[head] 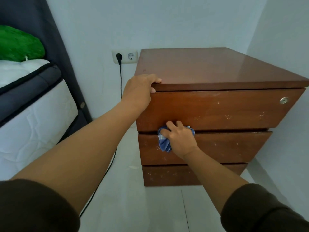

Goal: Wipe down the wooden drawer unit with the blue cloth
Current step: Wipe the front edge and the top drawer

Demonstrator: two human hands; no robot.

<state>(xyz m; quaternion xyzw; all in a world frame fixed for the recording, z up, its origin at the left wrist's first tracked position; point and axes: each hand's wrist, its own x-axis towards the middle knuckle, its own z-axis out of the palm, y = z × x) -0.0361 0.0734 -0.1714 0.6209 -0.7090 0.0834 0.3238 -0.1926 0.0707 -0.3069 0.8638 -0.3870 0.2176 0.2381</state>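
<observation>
A green pillow (pixel 18 44) lay on a mattress (pixel 28 104) at the upper left of the frame. A socket (pixel 125 56) with a black cable (pixel 120 81) sat on the wall left of centre. The left hand (pixel 139 91) gripped the top front left corner of the drawer unit (pixel 217 101), fingers curled over its edge. At centre, the right hand (pixel 179 139) pressed the bunched cloth (pixel 164 141) against the gap between the upper two drawers, fingers curled round it.
</observation>
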